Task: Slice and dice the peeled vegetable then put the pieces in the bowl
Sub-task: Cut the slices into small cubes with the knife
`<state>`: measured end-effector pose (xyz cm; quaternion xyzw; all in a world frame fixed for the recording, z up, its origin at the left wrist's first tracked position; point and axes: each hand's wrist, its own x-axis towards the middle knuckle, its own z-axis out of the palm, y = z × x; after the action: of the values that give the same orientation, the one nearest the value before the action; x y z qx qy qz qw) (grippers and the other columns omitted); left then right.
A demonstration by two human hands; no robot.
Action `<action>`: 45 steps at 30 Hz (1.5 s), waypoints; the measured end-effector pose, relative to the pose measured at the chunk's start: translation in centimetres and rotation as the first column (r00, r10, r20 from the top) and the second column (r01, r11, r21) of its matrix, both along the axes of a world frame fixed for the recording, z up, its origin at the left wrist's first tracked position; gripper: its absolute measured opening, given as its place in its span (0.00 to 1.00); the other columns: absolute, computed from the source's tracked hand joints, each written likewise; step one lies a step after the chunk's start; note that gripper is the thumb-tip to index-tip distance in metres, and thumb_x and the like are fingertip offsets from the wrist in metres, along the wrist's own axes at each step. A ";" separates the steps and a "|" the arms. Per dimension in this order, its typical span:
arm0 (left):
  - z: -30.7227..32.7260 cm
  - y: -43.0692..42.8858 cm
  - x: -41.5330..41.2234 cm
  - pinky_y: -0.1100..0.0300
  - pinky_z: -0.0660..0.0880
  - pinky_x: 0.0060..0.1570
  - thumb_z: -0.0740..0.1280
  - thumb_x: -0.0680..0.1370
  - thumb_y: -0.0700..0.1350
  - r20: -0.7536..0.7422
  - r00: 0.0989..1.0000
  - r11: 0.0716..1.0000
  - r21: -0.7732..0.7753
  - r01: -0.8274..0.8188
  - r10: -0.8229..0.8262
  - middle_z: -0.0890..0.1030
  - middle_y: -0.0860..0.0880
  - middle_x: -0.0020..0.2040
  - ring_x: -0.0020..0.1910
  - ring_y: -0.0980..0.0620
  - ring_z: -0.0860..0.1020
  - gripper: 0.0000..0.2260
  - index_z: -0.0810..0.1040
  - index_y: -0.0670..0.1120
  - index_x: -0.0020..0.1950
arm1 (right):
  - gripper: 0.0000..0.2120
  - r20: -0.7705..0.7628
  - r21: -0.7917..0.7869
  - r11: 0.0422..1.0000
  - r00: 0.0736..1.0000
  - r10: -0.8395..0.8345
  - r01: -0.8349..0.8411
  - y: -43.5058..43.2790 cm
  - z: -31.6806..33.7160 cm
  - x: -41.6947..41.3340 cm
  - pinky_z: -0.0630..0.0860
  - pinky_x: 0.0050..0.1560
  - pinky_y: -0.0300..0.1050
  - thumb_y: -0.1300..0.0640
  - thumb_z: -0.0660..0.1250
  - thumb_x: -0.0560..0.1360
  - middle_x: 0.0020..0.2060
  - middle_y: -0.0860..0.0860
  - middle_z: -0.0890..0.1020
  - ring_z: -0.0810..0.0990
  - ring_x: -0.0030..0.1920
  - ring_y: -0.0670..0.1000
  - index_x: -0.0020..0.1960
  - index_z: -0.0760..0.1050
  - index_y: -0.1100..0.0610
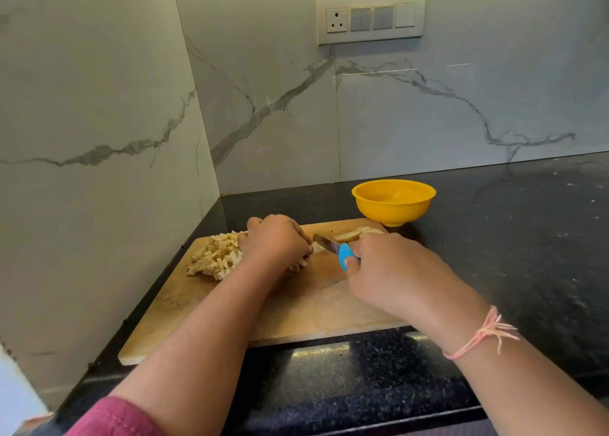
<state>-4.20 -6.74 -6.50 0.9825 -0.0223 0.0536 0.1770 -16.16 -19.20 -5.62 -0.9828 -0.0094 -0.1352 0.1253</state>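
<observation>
Taking the cutting board [296, 307] as the dial, the diced pile [216, 257] of pale cubes lies at 10 o'clock, and 2 or 3 uncut slices [351, 234] wait at 1 o'clock, just short of the yellow bowl [392, 210], which looks empty. Near the centre the left hand [275, 238] has its fingers curled and bunched together, knuckles up, over a vegetable piece [317, 247] that only peeks out at the fingertips; how it is pinched cannot be told. The right hand [392, 271] wraps the blue handle of the knife [334, 248], its blade pointing toward 11 o'clock, right beside those fingertips. This looks like dicing in progress, with a good share done and nothing yet moved to the bowl. To do it well, keep the fingertips tucked behind the knuckles, cut straight down in even steps, and sweep the cubes left so the blade has bare board. The dark counter [494, 238] carries the board; the switch plate [370, 17] at 12 o'clock shows no legible writing, and no brand is visible anywhere.
</observation>
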 end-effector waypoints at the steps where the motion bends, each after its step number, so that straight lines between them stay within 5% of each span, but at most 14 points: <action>1: 0.0 0.0 0.1 0.48 0.67 0.58 0.69 0.76 0.55 0.002 1.000 1.000 0.004 0.001 -0.001 0.76 0.50 0.60 0.64 0.46 0.65 0.12 0.81 0.54 0.57 | 0.16 -0.003 -0.024 1.000 1.000 0.006 -0.006 0.0 0.1 -0.2 0.68 0.39 0.42 0.51 0.56 0.79 0.43 0.50 0.72 0.71 0.42 0.51 0.65 0.70 0.52; 10: -0.1 0.2 0.1 0.46 0.70 0.60 0.68 0.76 0.56 0.029 0.999 0.997 0.069 -0.020 0.018 0.76 0.48 0.59 0.63 0.45 0.66 0.14 0.79 0.51 0.58 | 0.08 -0.096 -0.082 0.996 0.995 0.020 -0.028 -1.4 2.6 -3.4 0.60 0.26 0.36 0.51 0.57 0.80 0.32 0.46 0.69 0.68 0.31 0.43 0.53 0.72 0.53; 15: -0.1 0.3 0.4 0.47 0.70 0.61 0.69 0.76 0.53 -0.001 1.000 0.997 0.070 -0.028 0.028 0.76 0.48 0.59 0.63 0.46 0.66 0.16 0.78 0.50 0.61 | 0.17 0.023 0.027 1.000 1.000 0.004 -0.004 -0.6 1.6 -2.2 0.66 0.32 0.38 0.49 0.55 0.80 0.43 0.49 0.76 0.71 0.37 0.46 0.66 0.71 0.51; 20: -0.2 0.5 0.6 0.51 0.73 0.56 0.69 0.75 0.52 -0.025 0.999 0.999 0.001 -0.035 0.035 0.75 0.46 0.57 0.59 0.46 0.67 0.13 0.79 0.50 0.58 | 0.18 -0.027 0.028 1.000 1.000 0.005 -0.005 0.4 0.2 -0.7 0.68 0.39 0.41 0.49 0.54 0.80 0.55 0.51 0.78 0.71 0.43 0.49 0.69 0.68 0.51; 29: -0.3 0.5 0.6 0.48 0.72 0.58 0.68 0.75 0.51 -0.033 0.999 1.000 0.001 -0.027 0.028 0.76 0.46 0.58 0.62 0.45 0.67 0.13 0.79 0.50 0.59 | 0.16 -0.139 -0.080 0.996 0.990 0.027 -0.038 -0.6 1.8 -2.2 0.62 0.29 0.37 0.51 0.57 0.80 0.34 0.47 0.69 0.68 0.33 0.44 0.66 0.69 0.52; 38: 0.2 0.8 0.0 0.50 0.70 0.56 0.66 0.78 0.54 -0.047 0.998 0.997 0.060 0.048 -0.045 0.76 0.51 0.56 0.63 0.46 0.64 0.05 0.77 0.55 0.50 | 0.15 -0.070 0.023 0.997 0.995 -0.068 0.070 -2.1 1.0 -2.0 0.71 0.37 0.42 0.48 0.54 0.80 0.36 0.46 0.73 0.74 0.39 0.47 0.62 0.72 0.52; 45: -0.1 1.1 0.9 0.50 0.74 0.56 0.67 0.76 0.51 -0.079 0.994 0.996 0.028 0.082 -0.080 0.78 0.51 0.52 0.60 0.48 0.68 0.05 0.80 0.54 0.50 | 0.14 -0.054 0.043 0.997 0.996 -0.067 0.069 -1.5 -0.3 -0.4 0.64 0.32 0.41 0.50 0.54 0.80 0.34 0.45 0.69 0.72 0.39 0.50 0.61 0.72 0.52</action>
<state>-3.33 -5.60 -6.55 0.9847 -0.0561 0.0078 0.1646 -16.51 -20.70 -5.92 -0.9827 0.0305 -0.1135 0.1429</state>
